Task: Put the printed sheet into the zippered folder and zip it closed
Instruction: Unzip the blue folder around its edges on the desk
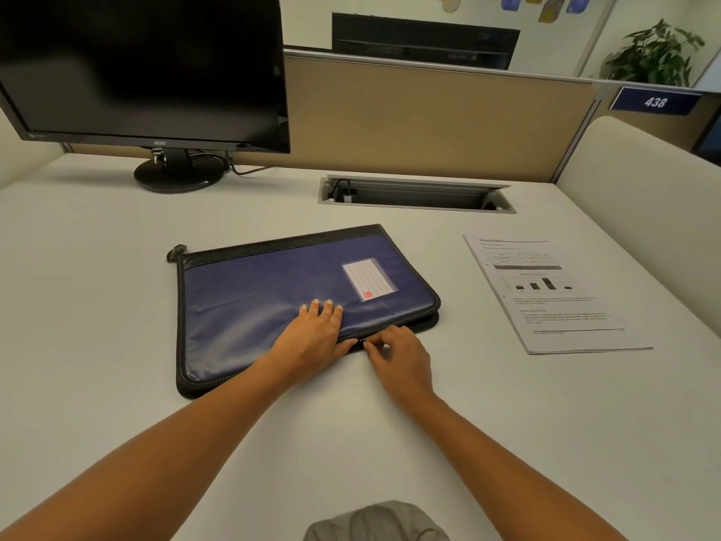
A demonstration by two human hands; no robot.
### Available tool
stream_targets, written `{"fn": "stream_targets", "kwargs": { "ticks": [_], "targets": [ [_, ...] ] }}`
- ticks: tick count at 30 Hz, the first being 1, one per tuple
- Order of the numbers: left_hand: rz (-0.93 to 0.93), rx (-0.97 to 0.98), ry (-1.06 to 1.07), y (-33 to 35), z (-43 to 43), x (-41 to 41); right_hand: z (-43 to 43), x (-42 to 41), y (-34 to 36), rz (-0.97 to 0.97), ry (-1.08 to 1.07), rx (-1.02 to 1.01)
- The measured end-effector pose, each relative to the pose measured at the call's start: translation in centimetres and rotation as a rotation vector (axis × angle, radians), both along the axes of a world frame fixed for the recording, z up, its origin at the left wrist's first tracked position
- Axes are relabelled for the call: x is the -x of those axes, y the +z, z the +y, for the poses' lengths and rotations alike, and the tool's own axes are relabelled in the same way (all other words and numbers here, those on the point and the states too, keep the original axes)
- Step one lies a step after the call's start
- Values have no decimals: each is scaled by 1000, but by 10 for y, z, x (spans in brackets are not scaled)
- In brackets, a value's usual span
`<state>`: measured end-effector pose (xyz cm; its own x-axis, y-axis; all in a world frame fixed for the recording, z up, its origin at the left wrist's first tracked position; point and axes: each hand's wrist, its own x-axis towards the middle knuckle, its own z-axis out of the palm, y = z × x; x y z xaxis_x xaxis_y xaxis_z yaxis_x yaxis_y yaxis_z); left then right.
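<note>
A blue zippered folder [273, 298] with black trim and a white label pocket lies flat in the middle of the desk. My left hand [316, 333] presses flat on its near right part, fingers spread. My right hand [398, 357] pinches the zipper pull at the folder's near edge, just right of my left thumb. The printed sheet [546, 294], with text and a small bar chart, lies on the desk to the right of the folder, apart from it.
A black monitor [144, 68] stands at the back left on a round base. An open cable tray [413, 195] is set into the desk [117, 384] behind the folder. A beige partition [429, 119] closes the back and right sides.
</note>
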<state>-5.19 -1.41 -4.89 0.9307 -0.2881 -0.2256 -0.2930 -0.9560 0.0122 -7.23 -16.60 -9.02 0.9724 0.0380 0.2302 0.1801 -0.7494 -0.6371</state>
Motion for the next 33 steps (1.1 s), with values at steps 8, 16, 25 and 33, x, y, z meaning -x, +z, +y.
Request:
{"fn": "stream_targets", "kwargs": {
  "ticks": [8,16,25,33],
  "targets": [
    [-28,208,-134,-9,28,5,-17,-11,4,-22,-102,46],
    [86,201,-406,-5,37,-5,-56,-46,19,30,-314,88],
    [147,113,-554,-2,45,-11,-68,-59,22,49,-342,137],
    [101,88,-562,-2,64,-3,-65,-59,18,64,-342,65]
  ]
}}
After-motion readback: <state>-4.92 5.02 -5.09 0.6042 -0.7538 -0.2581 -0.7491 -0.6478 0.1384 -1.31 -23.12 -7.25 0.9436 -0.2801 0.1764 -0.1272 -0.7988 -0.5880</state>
